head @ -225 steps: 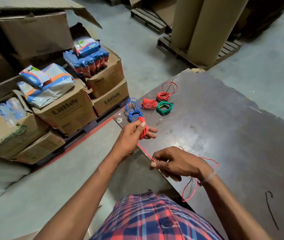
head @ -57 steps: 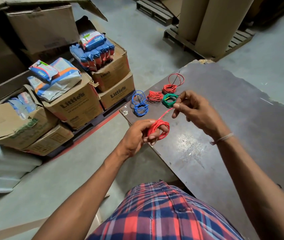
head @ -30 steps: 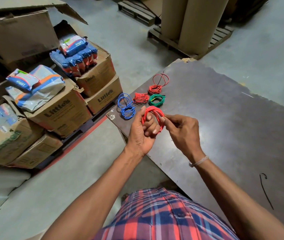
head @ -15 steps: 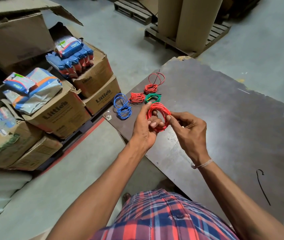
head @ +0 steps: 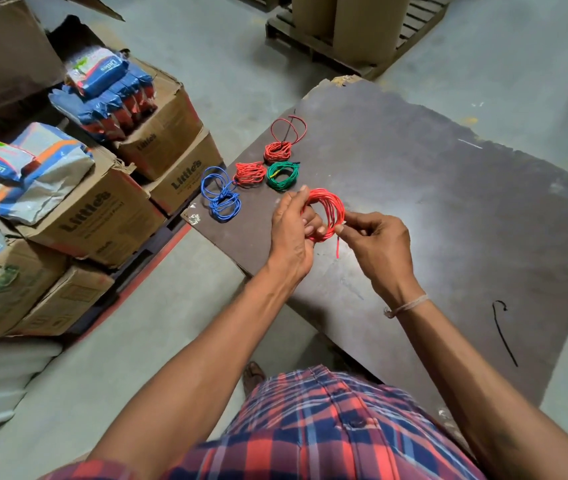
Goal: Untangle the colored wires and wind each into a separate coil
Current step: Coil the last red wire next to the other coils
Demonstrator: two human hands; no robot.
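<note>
Since half a second ago, a short tail has dropped free below the red coil, held above the dark board near its left edge. Left hand fingers thread through it, partly hidden; right hand pinches its strands. Cardboard boxes stand on the concrete floor.

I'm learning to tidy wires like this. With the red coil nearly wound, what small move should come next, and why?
Probably wrap or tuck the loose end around the red coil. The left hand holds the coil, the right hand pinches the wire at its rim, and only a short tail hangs free. Securing it should keep the coil from springing open before it joins the coils lying on the board.
</note>
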